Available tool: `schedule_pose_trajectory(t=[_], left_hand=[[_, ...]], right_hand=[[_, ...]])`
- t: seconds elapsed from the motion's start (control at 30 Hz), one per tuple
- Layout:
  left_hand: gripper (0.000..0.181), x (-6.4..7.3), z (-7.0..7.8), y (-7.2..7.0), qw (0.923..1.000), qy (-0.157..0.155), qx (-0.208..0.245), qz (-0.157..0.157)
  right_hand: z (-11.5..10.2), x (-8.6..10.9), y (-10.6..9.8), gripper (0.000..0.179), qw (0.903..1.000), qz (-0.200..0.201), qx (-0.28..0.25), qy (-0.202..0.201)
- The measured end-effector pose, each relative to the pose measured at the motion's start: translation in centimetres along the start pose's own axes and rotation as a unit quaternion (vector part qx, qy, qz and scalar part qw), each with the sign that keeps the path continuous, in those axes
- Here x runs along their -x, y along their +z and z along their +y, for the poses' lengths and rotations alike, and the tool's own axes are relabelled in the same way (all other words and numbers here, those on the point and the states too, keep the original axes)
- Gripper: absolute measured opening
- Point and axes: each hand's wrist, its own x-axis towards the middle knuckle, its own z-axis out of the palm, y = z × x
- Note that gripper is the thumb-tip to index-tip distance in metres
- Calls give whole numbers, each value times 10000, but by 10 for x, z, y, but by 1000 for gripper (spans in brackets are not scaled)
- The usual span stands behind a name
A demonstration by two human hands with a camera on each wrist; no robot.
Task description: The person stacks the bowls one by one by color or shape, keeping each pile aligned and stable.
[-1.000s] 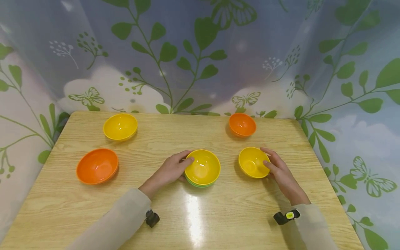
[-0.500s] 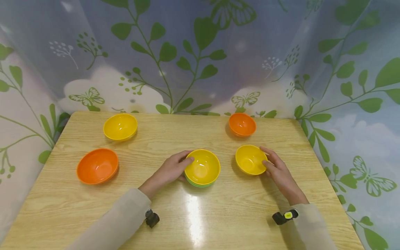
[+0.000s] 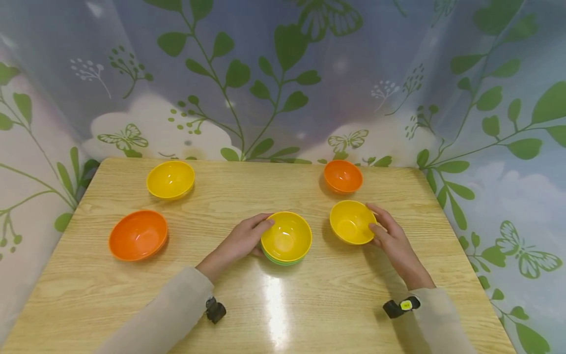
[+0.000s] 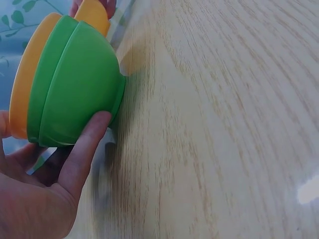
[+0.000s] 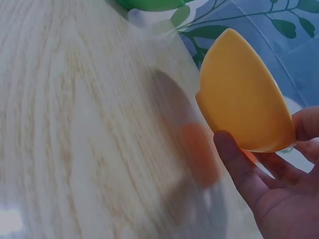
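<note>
At the middle of the table, my left hand grips a stack of bowls by its left side, thumb over the rim. A yellow bowl tops the stack; under it, two green bowls show in the left wrist view. To the right, my right hand pinches another yellow bowl by its right rim. In the right wrist view that yellow bowl hangs tilted above the table, its shadow falling on the wood below. Fingers support it from beneath.
An orange bowl sits behind the right-hand bowl, near the back edge. On the left stand a yellow bowl and a larger orange bowl. A patterned curtain rises behind the wooden table.
My right hand has carried its yellow bowl a little left and toward the back of the table. The left hand and its stack have stayed in place.
</note>
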Motion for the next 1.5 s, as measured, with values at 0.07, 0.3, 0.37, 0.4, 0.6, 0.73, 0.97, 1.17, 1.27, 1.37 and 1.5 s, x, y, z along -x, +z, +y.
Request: schedule_pose_trajectory(t=[0.07,0.3,0.37,0.4,0.6,0.73,0.97,1.17,1.27,1.37,1.5], left_hand=[[54,0,-1,0,10000,-57,61,37],[55,-2,-2,1,9994,-213,239,130],[54,-2,-2,1,9994,-206,238,131],[54,-2,-1,1,9994,-201,238,130],[54,-2,-1,1,9995,-200,179,137],[54,-3,-1,1,9996,-201,153,126],[56,-3,-1,0,9997,-166,182,67],[57,-1,-1,0,9996,-139,225,14],[57,-2,-1,0,9996,-155,230,24],[56,-2,-1,0,9995,-182,234,45],[56,-3,-1,0,9995,-214,241,66]], right_hand=[[-3,0,2,56,10000,-16,-17,-66],[-15,2,6,55,9998,-42,-13,-198],[-18,1,6,55,9997,-45,4,-236],[-20,1,6,55,9997,-44,17,-254],[-30,1,9,55,9994,-52,39,-354],[-35,1,12,55,9988,-57,8,-478],[-46,-1,16,54,9974,-106,-103,-702],[-53,-1,21,53,9968,-141,-154,-767],[-56,-1,23,53,9966,-148,-131,-806],[-60,-1,25,54,9964,-141,-71,-832],[-65,-2,28,54,9961,-142,-18,-870]])
